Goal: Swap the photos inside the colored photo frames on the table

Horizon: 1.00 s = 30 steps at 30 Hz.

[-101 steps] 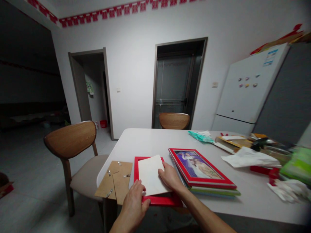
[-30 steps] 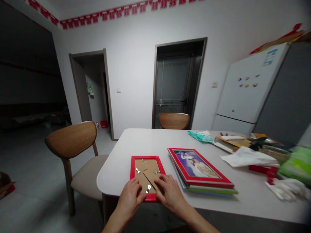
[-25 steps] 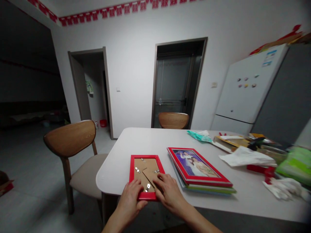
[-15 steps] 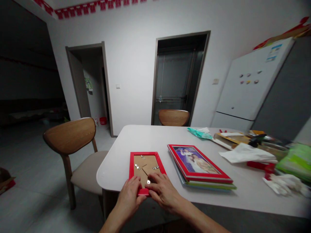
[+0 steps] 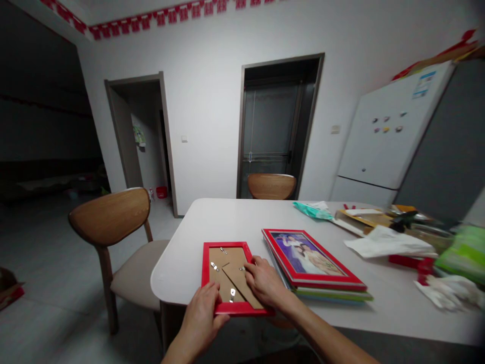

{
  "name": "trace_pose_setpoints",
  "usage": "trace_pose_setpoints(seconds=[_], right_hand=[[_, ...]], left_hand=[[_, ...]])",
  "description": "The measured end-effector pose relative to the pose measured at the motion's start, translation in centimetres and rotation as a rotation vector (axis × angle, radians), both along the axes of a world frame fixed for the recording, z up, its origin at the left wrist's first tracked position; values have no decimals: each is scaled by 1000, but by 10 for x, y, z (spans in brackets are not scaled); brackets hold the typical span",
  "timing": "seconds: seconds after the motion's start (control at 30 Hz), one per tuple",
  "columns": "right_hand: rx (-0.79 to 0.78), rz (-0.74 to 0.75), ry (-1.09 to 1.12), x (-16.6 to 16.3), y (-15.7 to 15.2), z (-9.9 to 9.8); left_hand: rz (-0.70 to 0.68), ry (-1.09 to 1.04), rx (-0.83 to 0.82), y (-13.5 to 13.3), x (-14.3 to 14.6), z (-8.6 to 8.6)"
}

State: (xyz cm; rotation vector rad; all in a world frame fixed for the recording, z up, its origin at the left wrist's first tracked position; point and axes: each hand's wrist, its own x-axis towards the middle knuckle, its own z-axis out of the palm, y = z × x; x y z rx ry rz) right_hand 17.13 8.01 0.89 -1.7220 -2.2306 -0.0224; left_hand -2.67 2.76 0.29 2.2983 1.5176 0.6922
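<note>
A red picture frame (image 5: 205, 263) lies face down at the table's near edge, its brown backing board (image 5: 227, 258) showing with a stand flap (image 5: 242, 290) in it. Small metal clips sit around the board, one a bottom clip (image 5: 232, 295). My left hand (image 5: 200, 316) grips the frame's lower left corner, fingers on top and thumb at the front edge. At the right side, my right hand (image 5: 265, 280) has its fingers closed at the right metal clip (image 5: 241, 268), partly covering it. The hand also hides part of the frame's right edge.
Right of the frame lies a stack of picture frames, topped by a red frame (image 5: 322, 277) with a photo. Farther right are white paper (image 5: 390, 242), a teal packet (image 5: 312, 210) and a green bag (image 5: 460, 258). A wooden chair (image 5: 109, 215) stands left of the white table (image 5: 223, 217).
My right hand has moved from the bottom clip up to the right clip, uncovering the bottom clip and the stand flap. My left hand stays on the frame's lower left corner.
</note>
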Motion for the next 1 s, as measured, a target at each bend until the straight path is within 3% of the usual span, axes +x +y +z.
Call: trace_pose_setpoints(seconds=[0.63,0.83,1.0], right_hand=[[53,14,232,5,1,-15],[4,21,251,7,4,-12],[9,-84,267,8,11,-10]], left_hand=[[24,-10,-21,-8,1,-1],[-1,1,-16,-8,0,-2],[11,10,-31,-11,1,0]])
